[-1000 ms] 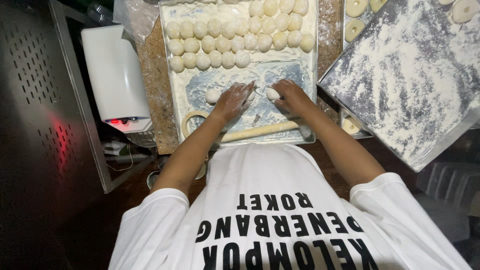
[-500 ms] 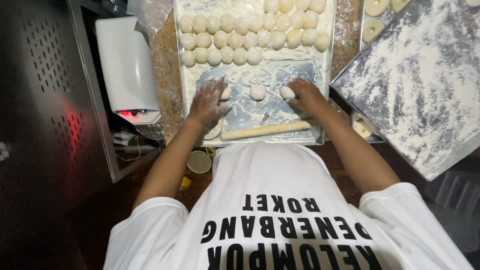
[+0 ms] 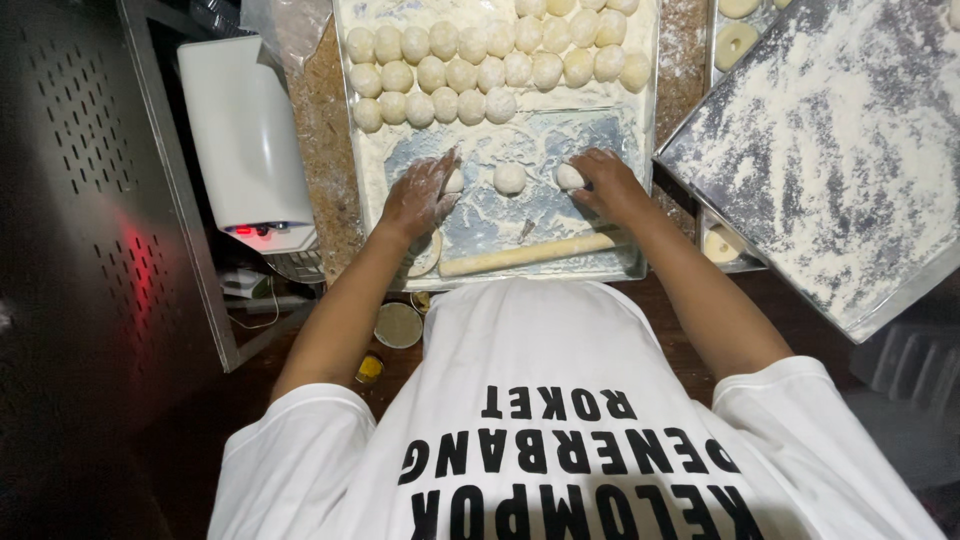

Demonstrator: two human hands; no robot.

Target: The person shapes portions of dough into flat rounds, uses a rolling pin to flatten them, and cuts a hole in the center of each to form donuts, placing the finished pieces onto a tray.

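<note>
1. Our left hand (image 3: 418, 195), dusted with flour, lies fingers spread over a dough ball (image 3: 453, 181) on the floured metal tray (image 3: 640, 150), pressing rather than gripping it.
2. Our right hand (image 3: 605, 183) curls around another dough piece (image 3: 568, 176) at its fingertips.
3. Between the hands a third ball (image 3: 509, 178) sits apart from both.
4. Rows of dough balls (image 3: 480, 60) fill the tray's far half.
5. A wooden rolling pin (image 3: 528, 254) lies along the near rim, just below our wrists.
6. A second floured tray (image 3: 850, 150) rests tilted at right.
</note>
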